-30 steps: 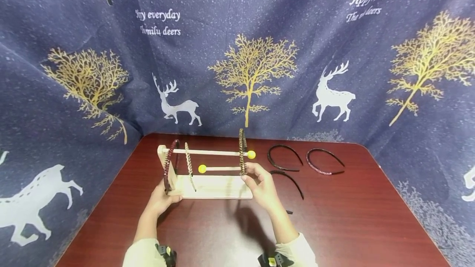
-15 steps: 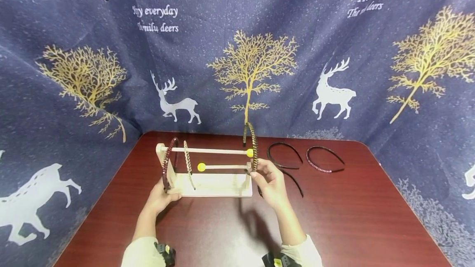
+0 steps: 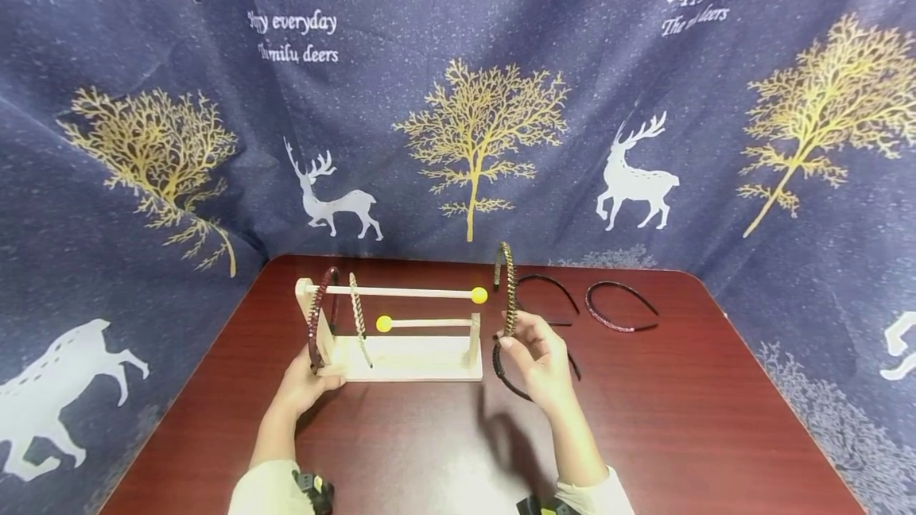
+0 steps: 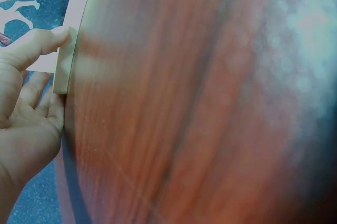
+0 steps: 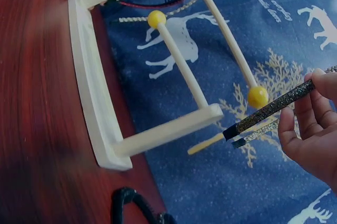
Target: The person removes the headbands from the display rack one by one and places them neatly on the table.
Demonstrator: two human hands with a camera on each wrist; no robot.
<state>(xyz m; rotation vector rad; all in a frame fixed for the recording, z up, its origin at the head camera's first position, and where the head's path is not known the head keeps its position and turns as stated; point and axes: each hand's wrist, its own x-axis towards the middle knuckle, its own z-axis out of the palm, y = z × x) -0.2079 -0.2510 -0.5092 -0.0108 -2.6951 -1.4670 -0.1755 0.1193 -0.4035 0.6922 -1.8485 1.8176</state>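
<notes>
A pale wooden headband stand (image 3: pixel 408 360) has two rods with yellow ball ends. My left hand (image 3: pixel 304 384) grips its left base end, thumb on top, as the left wrist view also shows. A dark red headband (image 3: pixel 316 324) and a cream braided headband (image 3: pixel 356 304) hang over the upper rod (image 3: pixel 415 292). My right hand (image 3: pixel 541 360) pinches one end of a gold-and-black beaded headband (image 3: pixel 510 284) between thumb and fingers. That headband stands upright in the air, just right of the upper rod's yellow ball (image 3: pixel 479 296) and apart from it.
Behind the right hand lie a black headband (image 3: pixel 567 294) and another dark headband (image 3: pixel 510 385), partly hidden. Farther right is a headband with a pink sparkly section (image 3: pixel 615 327). A blue deer-print cloth (image 3: pixel 429 181) hangs around the reddish wooden table (image 3: pixel 680 420).
My right hand has moved right, drawing the gold-and-black headband off the upper rod past the yellow ball. The left hand keeps its grip on the stand.
</notes>
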